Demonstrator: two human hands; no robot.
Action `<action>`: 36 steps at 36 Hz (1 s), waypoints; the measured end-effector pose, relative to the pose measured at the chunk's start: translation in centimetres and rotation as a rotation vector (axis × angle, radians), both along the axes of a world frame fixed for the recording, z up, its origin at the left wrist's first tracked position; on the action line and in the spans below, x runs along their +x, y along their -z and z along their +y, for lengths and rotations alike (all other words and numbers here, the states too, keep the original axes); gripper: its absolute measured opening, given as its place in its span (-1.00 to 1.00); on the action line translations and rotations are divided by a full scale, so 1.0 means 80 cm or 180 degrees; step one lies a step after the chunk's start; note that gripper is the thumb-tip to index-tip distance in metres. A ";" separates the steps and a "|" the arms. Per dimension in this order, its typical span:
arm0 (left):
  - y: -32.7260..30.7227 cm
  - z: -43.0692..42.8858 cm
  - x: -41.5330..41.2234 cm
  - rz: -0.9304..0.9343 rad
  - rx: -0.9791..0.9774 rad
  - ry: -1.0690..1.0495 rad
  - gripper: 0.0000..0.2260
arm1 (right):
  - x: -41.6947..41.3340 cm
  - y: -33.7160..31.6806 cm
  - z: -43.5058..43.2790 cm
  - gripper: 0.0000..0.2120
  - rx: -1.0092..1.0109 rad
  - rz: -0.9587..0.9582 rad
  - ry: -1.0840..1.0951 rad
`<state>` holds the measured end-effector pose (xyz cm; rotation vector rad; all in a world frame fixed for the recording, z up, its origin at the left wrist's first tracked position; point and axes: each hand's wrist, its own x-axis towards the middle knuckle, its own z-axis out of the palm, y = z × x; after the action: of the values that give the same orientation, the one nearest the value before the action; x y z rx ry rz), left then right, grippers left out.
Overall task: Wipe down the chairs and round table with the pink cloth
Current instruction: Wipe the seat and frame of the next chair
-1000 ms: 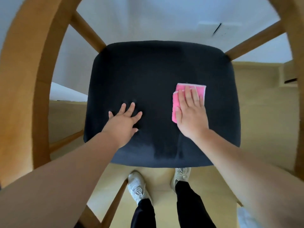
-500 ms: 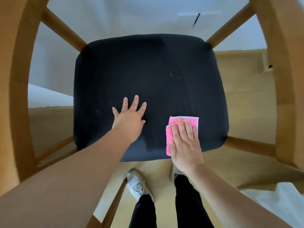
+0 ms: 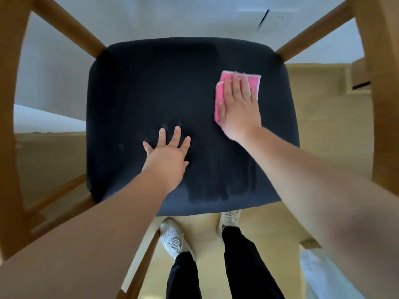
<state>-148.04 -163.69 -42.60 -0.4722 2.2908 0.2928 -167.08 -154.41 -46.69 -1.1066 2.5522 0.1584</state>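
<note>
view: head, looking down on one chair
landmark: the dark seat cushion (image 3: 151, 93), set in a wooden chair frame (image 3: 13, 108)
pink cloth (image 3: 254, 83): folded flat on the far right part of the seat cushion, just inside its right edge; only its far and left margins show past the hand
right hand (image 3: 237, 106): lies flat on the pink cloth, fingers straight and close together, pressing it onto the seat cushion; nothing is curled round or pinched
left hand (image 3: 167, 156): spread flat on the near middle of the seat cushion, fingers straight and apart, holding nothing; it sits nearer the person than the cloth and apart from it
darker band (image 3: 216, 190): streaked strip along the near edge of the seat cushion, probably wiped or dampened fabric
person's shoes (image 3: 172, 238): on the pale floor just past the near edge of the seat cushion
round table: not seen here
step in hand: judged to be the wiping of this chair's seat, the left hand bracing while the right works the cloth
how far along: looks early, as the left half of the seat cushion shows no such streaks
next move calls for: steady flat pressure and a stroke across the seat cushion toward its near edge or its left side, keeping the fold from bunching under the palm
</note>
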 end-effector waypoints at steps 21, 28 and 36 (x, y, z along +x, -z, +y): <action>-0.001 -0.005 -0.004 -0.0135 0.0066 0.0044 -0.45 | -0.108 0.008 -0.065 -0.43 -0.0306 0.0046 -0.0138; -0.005 -0.005 -0.004 -0.0062 0.0106 -0.0018 -0.43 | -0.036 0.000 0.040 -0.43 -0.0004 0.0148 0.0016; -0.011 -0.003 -0.003 0.0008 0.0096 -0.0116 -0.44 | 0.076 -0.011 0.165 -0.38 -0.0093 -0.0151 0.0556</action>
<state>-148.27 -163.91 -41.73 -0.4987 2.2790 0.3459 -160.98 -141.22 -45.83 -0.8810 2.6004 0.0500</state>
